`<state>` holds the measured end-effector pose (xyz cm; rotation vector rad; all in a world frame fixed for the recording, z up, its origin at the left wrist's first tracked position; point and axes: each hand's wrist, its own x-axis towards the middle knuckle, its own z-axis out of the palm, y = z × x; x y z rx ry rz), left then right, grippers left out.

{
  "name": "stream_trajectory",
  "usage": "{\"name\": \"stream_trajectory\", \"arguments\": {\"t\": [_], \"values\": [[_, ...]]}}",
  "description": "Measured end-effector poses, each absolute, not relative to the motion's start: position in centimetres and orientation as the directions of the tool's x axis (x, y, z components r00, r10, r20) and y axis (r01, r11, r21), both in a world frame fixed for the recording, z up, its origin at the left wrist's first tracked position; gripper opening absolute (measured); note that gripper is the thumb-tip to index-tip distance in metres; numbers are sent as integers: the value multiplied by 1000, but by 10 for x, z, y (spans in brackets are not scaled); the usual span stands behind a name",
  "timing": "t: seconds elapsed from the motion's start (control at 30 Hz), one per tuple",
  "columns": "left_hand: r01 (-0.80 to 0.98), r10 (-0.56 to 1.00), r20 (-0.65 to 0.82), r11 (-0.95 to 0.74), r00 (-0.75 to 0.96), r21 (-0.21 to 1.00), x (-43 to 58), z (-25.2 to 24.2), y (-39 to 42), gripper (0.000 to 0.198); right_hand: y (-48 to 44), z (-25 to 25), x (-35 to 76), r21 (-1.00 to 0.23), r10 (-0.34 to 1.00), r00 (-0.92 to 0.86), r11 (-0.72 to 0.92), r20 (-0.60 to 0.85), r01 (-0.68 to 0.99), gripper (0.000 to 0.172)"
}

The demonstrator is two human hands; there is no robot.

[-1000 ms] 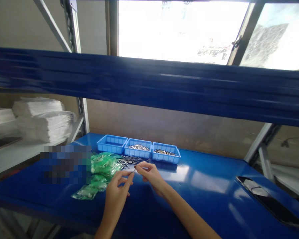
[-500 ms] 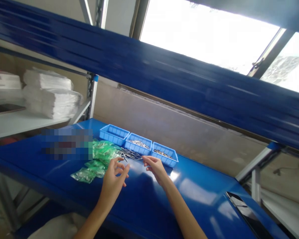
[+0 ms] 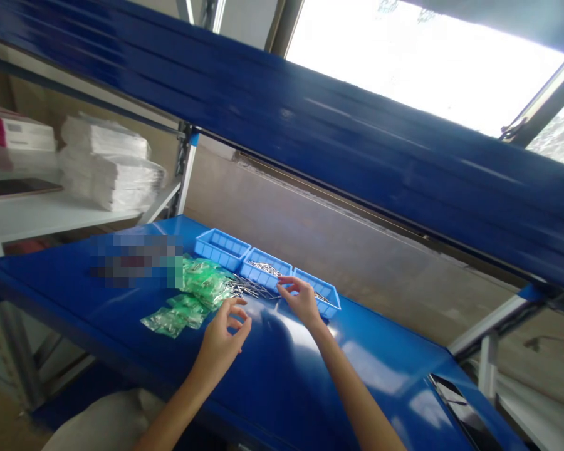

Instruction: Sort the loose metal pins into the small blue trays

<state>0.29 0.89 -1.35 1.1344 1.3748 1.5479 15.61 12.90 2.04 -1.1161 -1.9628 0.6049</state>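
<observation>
My right hand [image 3: 301, 300] is over the front edge of the small blue bins, its thumb and index finger slightly apart with nothing visible between them. Just below and left of its fingertips lies a loose pile of thin metal pins [image 3: 250, 287] on the blue table. The middle bin [image 3: 263, 275] holds short silvery pieces; the right bin [image 3: 331, 308], partly covered by my hand, holds more thin metal pieces. My left hand [image 3: 228, 326] hovers nearer me, loosely curved and open. Close to it are green-tinted clear plastic bags [image 3: 200, 285] with small contents.
The left bin [image 3: 219, 257] shows no contents. A dark flat device [image 3: 460, 404] lies at the table's right. Plastic-wrapped white stacks [image 3: 126, 181] sit on a side shelf. A blue shelf beam [image 3: 263, 94] crosses above. A blurred patch hides something at far left.
My right hand has risen away from the metal pins toward the bins, and its pinch has loosened. My left hand keeps about the same pose. The view has shifted slightly.
</observation>
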Motion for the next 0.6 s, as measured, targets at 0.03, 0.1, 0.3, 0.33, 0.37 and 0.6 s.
{"name": "stream_trajectory", "arguments": {"t": [0.03,0.1,0.3,0.33,0.37,0.6], "values": [[30,943,124,-121,-309,992,3,-13,8,37,125,15,159,-622,835,-353,549,421,558,22],[41,945,118,-111,-304,993,4,-11,7,36,118,4,163,-471,806,-420,587,417,659,21],[34,946,102,-97,-307,995,3,-11,7,34,103,-9,163,-277,830,-411,524,376,805,28],[34,946,103,-98,-308,995,3,-11,7,34,102,-8,162,-263,828,-418,526,374,808,28],[36,946,104,-97,-308,995,3,-12,8,34,101,-8,161,-256,827,-420,527,372,810,28],[60,953,104,-91,-285,994,1,-9,5,32,98,-8,165,-314,894,-287,398,345,862,26]]}}
